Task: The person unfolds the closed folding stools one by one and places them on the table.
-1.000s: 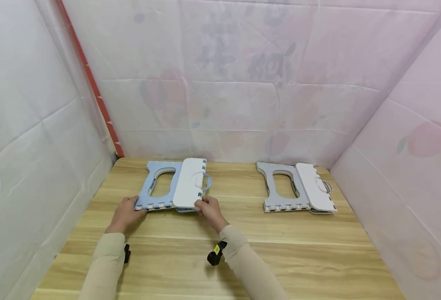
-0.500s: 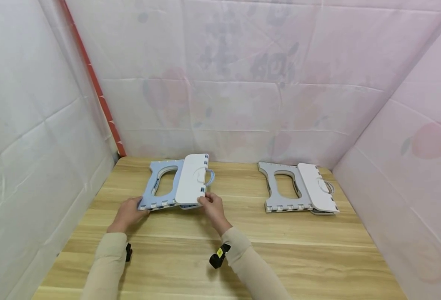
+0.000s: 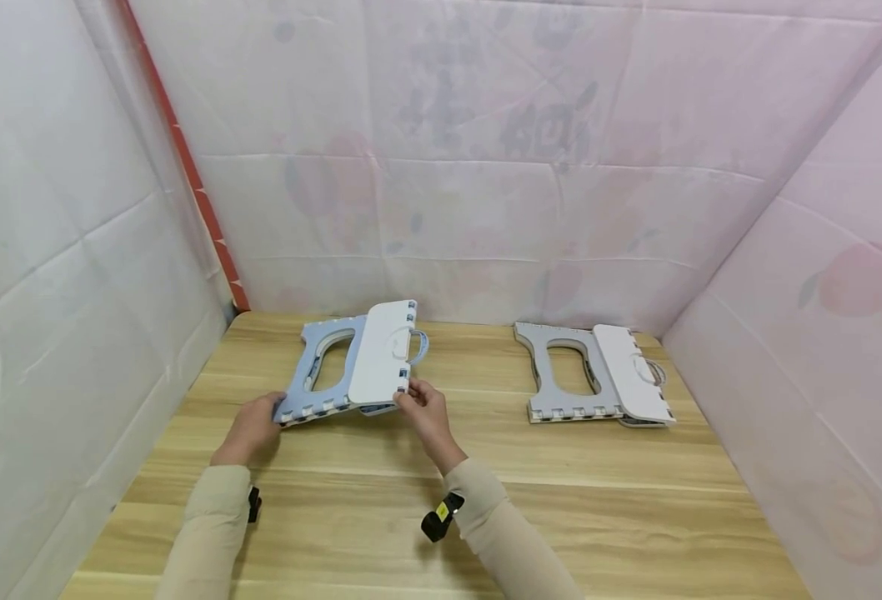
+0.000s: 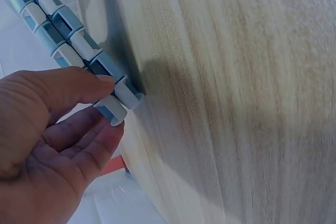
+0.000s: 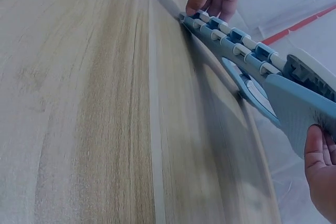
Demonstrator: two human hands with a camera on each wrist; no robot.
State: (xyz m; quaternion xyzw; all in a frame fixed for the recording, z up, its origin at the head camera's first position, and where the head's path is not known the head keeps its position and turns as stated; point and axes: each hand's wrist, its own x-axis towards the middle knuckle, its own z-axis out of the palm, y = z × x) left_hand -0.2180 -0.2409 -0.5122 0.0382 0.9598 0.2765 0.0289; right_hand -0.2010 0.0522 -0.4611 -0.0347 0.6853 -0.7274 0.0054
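Observation:
A folded blue-and-white folding stool [image 3: 384, 354] is at the left of the table in the head view, its right side raised a little. My left hand [image 3: 249, 427] pinches its near left corner; in the left wrist view the thumb and fingers of that hand [image 4: 58, 124] hold the end of the hinged edge. At the near right corner of the white panel, my right hand [image 3: 428, 417] grips with its thumb on top. The right wrist view shows the stool [image 5: 236, 45] tilted off the wood between both hands. The fingers under the panel are partly hidden.
A second folded stool [image 3: 572, 375], grey and white, lies flat at the right back of the wooden table [image 3: 336, 533]. White printed sheets [image 3: 471, 208] hang behind and along both sides. A red strip [image 3: 186, 167] runs down the left back corner.
The stool's right side has risen slightly and moved back, with my right hand following. My left hand keeps its hold on the left corner. The grey stool stays where it was.

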